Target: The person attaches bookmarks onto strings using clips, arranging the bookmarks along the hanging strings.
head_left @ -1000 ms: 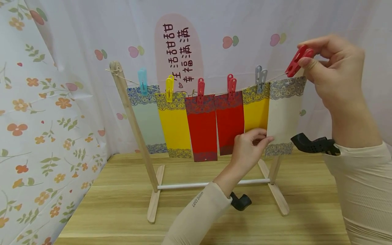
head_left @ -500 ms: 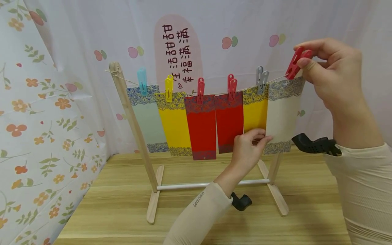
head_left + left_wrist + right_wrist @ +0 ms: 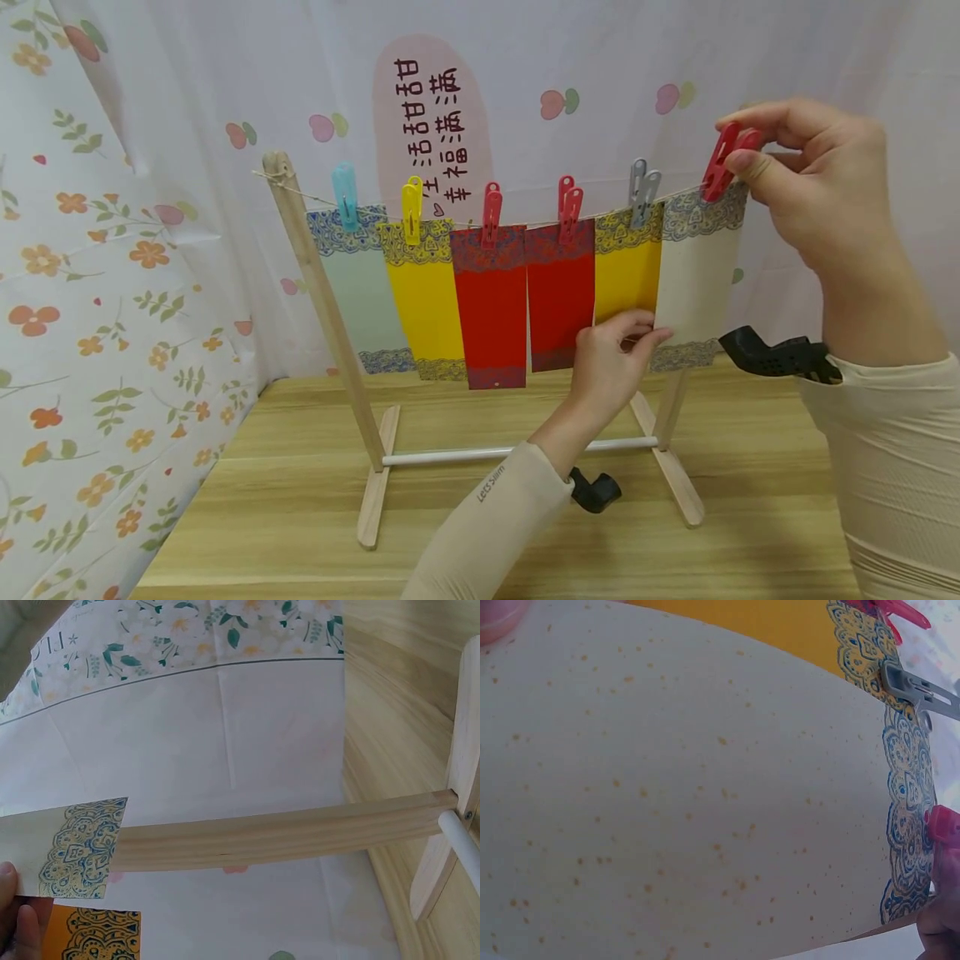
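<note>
My right hand [image 3: 828,187] pinches a red clothespin [image 3: 724,165] between thumb and fingers at the right end of the string. The clothespin's tip overlaps the patterned top band of a cream paper card [image 3: 693,283]. Gold flecks show on this card [image 3: 690,787] in the right wrist view, where the red clothespin [image 3: 943,823] sits at its patterned end. My left hand [image 3: 609,362] pinches the lower left edge of the cream card, beside a yellow card [image 3: 630,267]. In the left wrist view, fingertips [image 3: 9,881] lie against the cream card [image 3: 34,847].
A grey clothespin [image 3: 643,196] holds the yellow card. Further left hang two red cards [image 3: 491,317], another yellow card [image 3: 423,308] and a pale green card [image 3: 363,300], all clipped. The wooden stand [image 3: 330,317] has a white crossbar [image 3: 457,457] and stands on a table [image 3: 300,517].
My right hand has lowered slightly with the red clothespin, whose tip now overlaps the cream card's top band. The cream card has risen a little; my left hand still pinches its edge.
</note>
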A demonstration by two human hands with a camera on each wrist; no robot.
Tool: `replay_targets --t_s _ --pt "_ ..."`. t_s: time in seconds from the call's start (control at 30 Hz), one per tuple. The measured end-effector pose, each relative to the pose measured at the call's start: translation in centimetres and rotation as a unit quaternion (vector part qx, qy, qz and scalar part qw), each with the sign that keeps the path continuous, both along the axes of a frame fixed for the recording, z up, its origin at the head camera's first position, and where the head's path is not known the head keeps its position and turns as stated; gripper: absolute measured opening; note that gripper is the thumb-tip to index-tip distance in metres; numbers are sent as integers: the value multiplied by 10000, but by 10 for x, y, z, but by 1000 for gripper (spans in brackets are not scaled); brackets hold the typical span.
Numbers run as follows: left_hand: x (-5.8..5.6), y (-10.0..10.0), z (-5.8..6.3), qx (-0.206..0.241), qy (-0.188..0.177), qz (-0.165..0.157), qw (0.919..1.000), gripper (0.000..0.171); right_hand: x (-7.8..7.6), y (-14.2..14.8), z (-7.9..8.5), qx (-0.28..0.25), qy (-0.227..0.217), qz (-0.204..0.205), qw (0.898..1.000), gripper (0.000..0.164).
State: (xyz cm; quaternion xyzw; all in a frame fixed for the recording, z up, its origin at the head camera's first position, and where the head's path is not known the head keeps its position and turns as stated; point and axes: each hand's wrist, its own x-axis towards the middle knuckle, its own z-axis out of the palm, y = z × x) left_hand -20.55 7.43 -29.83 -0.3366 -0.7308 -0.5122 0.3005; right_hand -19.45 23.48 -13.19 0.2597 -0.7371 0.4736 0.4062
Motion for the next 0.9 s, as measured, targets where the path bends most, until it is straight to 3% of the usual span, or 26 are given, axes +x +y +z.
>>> replay_targets --t_s 0.33,0.7,0.9 --pt "-1 -3 -4 39 455 157 9988 14 0 1 0 287 275 -78 9992 26" --pt "-5 0 0 134 497 207 9985 14 3 -1 0 489 298 -119 9983 26" --pt "-5 0 0 154 261 137 9994 14 3 0 0 563 231 -68 9981 26"
